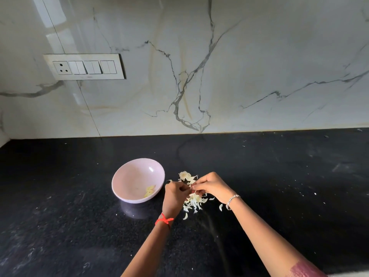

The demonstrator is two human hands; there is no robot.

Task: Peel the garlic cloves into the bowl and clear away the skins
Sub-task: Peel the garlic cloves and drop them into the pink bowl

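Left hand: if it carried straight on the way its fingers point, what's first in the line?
The left hand points up and rightward in the picture: first comes the garlic clove in its own grip, then the right hand, pinching the same clove. Depth is unclear; nothing else seems between.

Both your forearms come in from the near edge, the right one from farther right, and they close in toward each other. Your left hand (174,194) and right hand (212,187) meet at the fingertips, fingers curled, pinching a small garlic piece (189,189) between them.
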